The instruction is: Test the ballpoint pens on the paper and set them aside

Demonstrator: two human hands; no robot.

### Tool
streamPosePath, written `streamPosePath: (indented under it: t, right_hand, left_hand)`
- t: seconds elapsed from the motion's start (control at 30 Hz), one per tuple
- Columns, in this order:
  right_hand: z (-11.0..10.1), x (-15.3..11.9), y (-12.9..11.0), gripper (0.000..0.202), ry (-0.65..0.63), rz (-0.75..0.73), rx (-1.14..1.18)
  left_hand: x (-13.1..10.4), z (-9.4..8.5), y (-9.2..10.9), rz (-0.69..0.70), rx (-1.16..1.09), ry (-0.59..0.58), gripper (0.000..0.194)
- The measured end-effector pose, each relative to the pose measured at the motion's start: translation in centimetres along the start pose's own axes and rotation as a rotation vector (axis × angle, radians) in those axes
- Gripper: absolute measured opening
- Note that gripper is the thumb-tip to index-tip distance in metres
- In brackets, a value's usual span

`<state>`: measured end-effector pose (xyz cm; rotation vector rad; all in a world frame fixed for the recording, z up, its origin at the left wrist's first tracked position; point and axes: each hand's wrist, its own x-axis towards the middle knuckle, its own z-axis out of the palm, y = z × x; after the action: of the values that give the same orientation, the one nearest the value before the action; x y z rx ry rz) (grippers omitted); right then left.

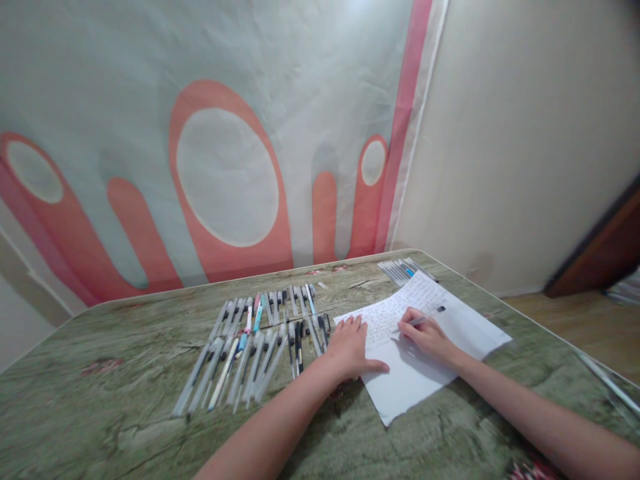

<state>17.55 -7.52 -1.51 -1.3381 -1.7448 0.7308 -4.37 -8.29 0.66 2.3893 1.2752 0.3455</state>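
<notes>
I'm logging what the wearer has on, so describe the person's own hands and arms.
Both the left hand and the right hand are bare, with no gloves. The left forearm and right forearm show no sleeve, watch or bracelet. The fingers are too small and blurred to tell about rings or nail polish.

Handwriting across white paper; too small, illegible
</notes>
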Motion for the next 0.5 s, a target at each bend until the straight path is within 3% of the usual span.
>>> streamPosePath:
  t: [0.5]
  right_hand:
    - [0.03,-0.07,-0.1,0.012,-0.042,-0.062,-0.048]
  left_hand:
    - [-0.2,0.21,-0.19,-0.002,-0.088,0.025,0.094]
